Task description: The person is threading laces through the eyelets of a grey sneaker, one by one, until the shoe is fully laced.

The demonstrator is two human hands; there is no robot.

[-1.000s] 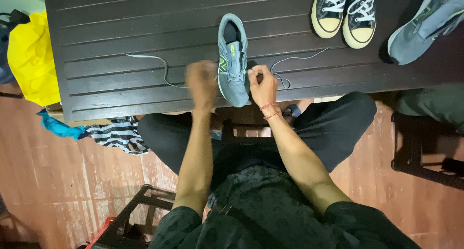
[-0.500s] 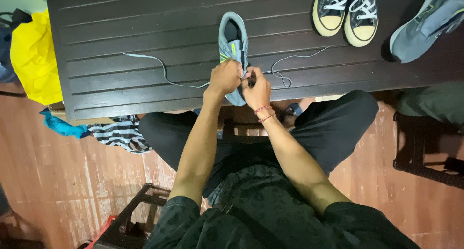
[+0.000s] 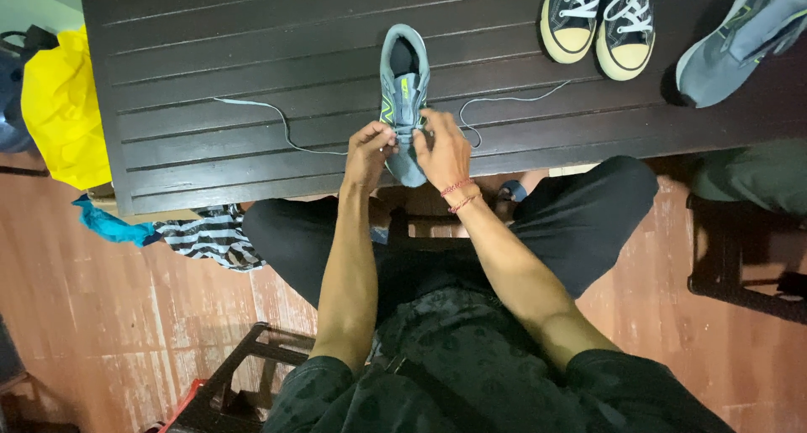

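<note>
Both hands, the left hand [image 3: 367,150] having come in from the table, are now pinching the lace [image 3: 277,126] at the grey sneaker's [image 3: 403,88] toe end, so lacing is under way.

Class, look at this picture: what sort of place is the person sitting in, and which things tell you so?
Probably a room at home: a dark slatted table holding shoes, a reddish tiled floor, and clothes and a yellow bag lying beside it.
</note>
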